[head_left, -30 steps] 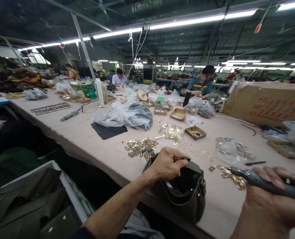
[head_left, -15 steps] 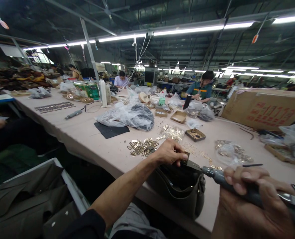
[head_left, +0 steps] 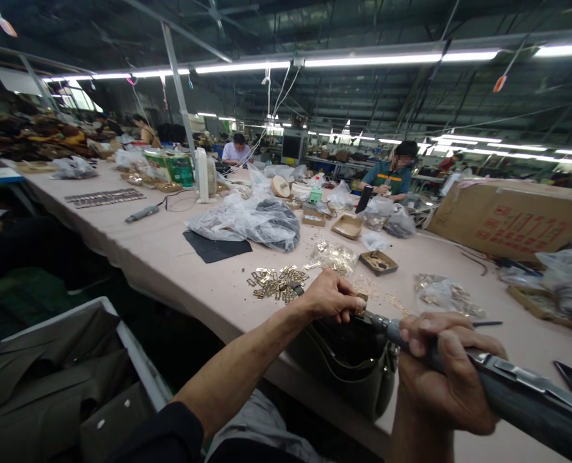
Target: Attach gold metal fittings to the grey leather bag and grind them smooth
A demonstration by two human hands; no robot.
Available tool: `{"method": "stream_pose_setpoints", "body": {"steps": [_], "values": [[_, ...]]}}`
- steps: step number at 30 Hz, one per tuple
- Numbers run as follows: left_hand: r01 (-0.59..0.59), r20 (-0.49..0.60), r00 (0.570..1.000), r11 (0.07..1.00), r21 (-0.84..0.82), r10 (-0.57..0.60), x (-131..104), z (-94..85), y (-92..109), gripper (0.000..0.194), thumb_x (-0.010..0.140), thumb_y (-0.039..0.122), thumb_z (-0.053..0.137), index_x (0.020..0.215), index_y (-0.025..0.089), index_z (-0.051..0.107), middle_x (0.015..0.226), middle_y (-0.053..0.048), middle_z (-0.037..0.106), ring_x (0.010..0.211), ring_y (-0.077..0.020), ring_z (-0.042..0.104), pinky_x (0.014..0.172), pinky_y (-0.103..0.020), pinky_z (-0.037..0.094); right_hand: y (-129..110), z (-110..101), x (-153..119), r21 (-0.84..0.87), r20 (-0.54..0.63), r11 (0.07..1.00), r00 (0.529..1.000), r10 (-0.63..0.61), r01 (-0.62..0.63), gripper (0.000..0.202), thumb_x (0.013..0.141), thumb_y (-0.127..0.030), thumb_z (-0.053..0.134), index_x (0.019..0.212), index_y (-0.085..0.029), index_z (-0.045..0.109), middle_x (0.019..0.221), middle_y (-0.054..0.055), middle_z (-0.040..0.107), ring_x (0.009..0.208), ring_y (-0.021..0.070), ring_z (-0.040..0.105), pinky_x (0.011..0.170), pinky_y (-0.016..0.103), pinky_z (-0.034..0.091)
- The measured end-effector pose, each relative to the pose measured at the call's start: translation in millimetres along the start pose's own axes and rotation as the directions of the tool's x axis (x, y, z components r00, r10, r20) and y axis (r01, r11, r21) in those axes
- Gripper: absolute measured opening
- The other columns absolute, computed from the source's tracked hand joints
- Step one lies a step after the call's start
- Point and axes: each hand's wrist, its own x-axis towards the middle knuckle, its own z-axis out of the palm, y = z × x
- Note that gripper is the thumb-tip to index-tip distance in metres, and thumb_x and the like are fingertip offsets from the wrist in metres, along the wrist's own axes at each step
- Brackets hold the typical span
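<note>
My left hand [head_left: 332, 297] pinches a small dark flap with a metal piece at the opening of a dark olive bag [head_left: 348, 373]. The bag lies at the table's front edge. Wrapped in my right hand [head_left: 447, 366] is a grey power screwdriver [head_left: 522, 392], its tip pointing left and meeting the flap beside my left fingertips. The exact contact is too small to make out. Behind my left hand lies a pile of brass-coloured metal frames [head_left: 276, 283], with a plastic bag of metal parts [head_left: 334, 257] to its right.
A small tray [head_left: 378, 262], another bag of parts [head_left: 447, 296] and a large carton [head_left: 512, 215] stand to the right. A white bin [head_left: 138, 360] of dark pieces is at lower left. Two people [head_left: 237, 151] [head_left: 392, 173] sit across the table.
My right hand has moved left with the screwdriver, bringing its tip up to the flap. My left hand has stayed nearly in place, and the camera view has shifted slightly.
</note>
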Motion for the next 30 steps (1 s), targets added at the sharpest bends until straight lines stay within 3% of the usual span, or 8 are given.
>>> {"method": "stream_pose_setpoints", "body": {"steps": [5, 9, 14, 21, 24, 26, 27, 30], "values": [[0.009, -0.024, 1.0, 1.0, 0.01, -0.009, -2.4, 0.1, 1.7, 0.015, 0.082, 0.021, 0.078, 0.075, 0.009, 0.075, 0.048, 0.002, 0.061, 0.04, -0.0082, 0.056, 0.041, -0.016, 0.047, 1.2, 2.5, -3.3, -0.06, 0.039, 0.998, 0.999, 0.009, -0.006, 0.006, 0.078, -0.011, 0.064, 0.078, -0.016, 0.062, 0.078, 0.003, 0.065, 0.056, 0.0149, 0.057, 0.051, 0.031, 0.048], [0.019, -0.071, 0.997, 0.997, 0.071, -0.014, -3.8, 2.5, 3.5, 0.016, 0.081, 0.022, 0.078, 0.073, 0.009, 0.074, 0.048, 0.002, 0.06, 0.039, -0.0082, 0.054, 0.04, -0.017, 0.046, 2.0, 3.1, -0.3, -0.129, 0.176, 0.988, 0.982, -0.066, 0.089, 0.008, 0.082, -0.012, 0.069, 0.077, -0.017, 0.065, 0.075, 0.004, 0.066, 0.064, 0.0193, 0.063, 0.054, 0.033, 0.052], [0.004, -0.1, 0.995, 0.989, 0.147, 0.011, -2.5, 7.3, 0.9, 0.017, 0.078, 0.025, 0.076, 0.07, 0.01, 0.074, 0.046, 0.003, 0.057, 0.039, -0.0101, 0.053, 0.039, -0.019, 0.041, -4.0, 7.4, 9.0, -0.159, 0.447, 0.977, 0.893, -0.055, 0.139, 0.013, 0.082, -0.009, 0.073, 0.073, -0.016, 0.067, 0.071, 0.003, 0.065, 0.064, 0.0198, 0.064, 0.055, 0.032, 0.051], [-0.046, -0.101, 0.993, 0.988, 0.147, 0.061, -2.5, 12.0, -2.9, 0.019, 0.071, 0.026, 0.078, 0.062, 0.011, 0.072, 0.045, 0.005, 0.05, 0.04, -0.0072, 0.043, 0.038, -0.018, 0.029, -10.8, 6.6, 18.5, -0.092, 0.608, 0.996, 0.792, 0.057, -0.001, 0.019, 0.083, -0.008, 0.072, 0.07, -0.016, 0.062, 0.066, 0.003, 0.061, 0.059, 0.0181, 0.061, 0.055, 0.031, 0.05], [-0.045, -0.1, 0.993, 0.989, 0.14, 0.059, -2.2, 12.9, -6.1, 0.017, 0.072, 0.025, 0.076, 0.062, 0.011, 0.072, 0.045, 0.005, 0.05, 0.04, -0.0069, 0.043, 0.039, -0.018, 0.028, -8.5, 5.8, 18.8, -0.084, 0.63, 0.996, 0.773, 0.077, -0.03, 0.017, 0.083, -0.008, 0.072, 0.071, -0.017, 0.062, 0.069, 0.004, 0.063, 0.06, 0.0187, 0.062, 0.056, 0.033, 0.05], [-0.028, -0.112, 0.993, 0.994, 0.106, 0.04, -2.8, 13.0, -8.2, 0.016, 0.073, 0.026, 0.076, 0.066, 0.011, 0.073, 0.046, 0.005, 0.051, 0.039, -0.0073, 0.044, 0.039, -0.018, 0.03, -8.2, 2.8, 17.3, -0.064, 0.621, 0.997, 0.781, 0.067, -0.035, 0.014, 0.082, -0.009, 0.072, 0.072, -0.017, 0.065, 0.069, 0.005, 0.063, 0.062, 0.0212, 0.063, 0.057, 0.036, 0.052], [-0.016, -0.122, 0.992, 0.996, 0.087, 0.026, -3.4, 12.8, -9.1, 0.016, 0.074, 0.026, 0.076, 0.068, 0.012, 0.074, 0.046, 0.005, 0.052, 0.039, -0.0075, 0.044, 0.039, -0.019, 0.032, -8.8, -1.0, 16.5, -0.048, 0.587, 0.997, 0.806, 0.072, -0.054, 0.013, 0.082, -0.01, 0.071, 0.072, -0.017, 0.066, 0.069, 0.005, 0.063, 0.062, 0.0225, 0.063, 0.056, 0.039, 0.052], [0.018, -0.165, 0.986, 0.999, 0.039, -0.011, -4.5, 9.9, -11.8, 0.019, 0.078, 0.025, 0.074, 0.064, 0.013, 0.07, 0.045, 0.006, 0.052, 0.037, -0.0073, 0.044, 0.038, -0.019, 0.037, -12.7, -25.9, 17.4, 0.073, 0.339, 0.988, 0.935, 0.102, -0.134, 0.011, 0.079, -0.017, 0.075, 0.07, -0.019, 0.067, 0.067, 0.003, 0.06, 0.055, 0.0239, 0.055, 0.046, 0.043, 0.046]]}}
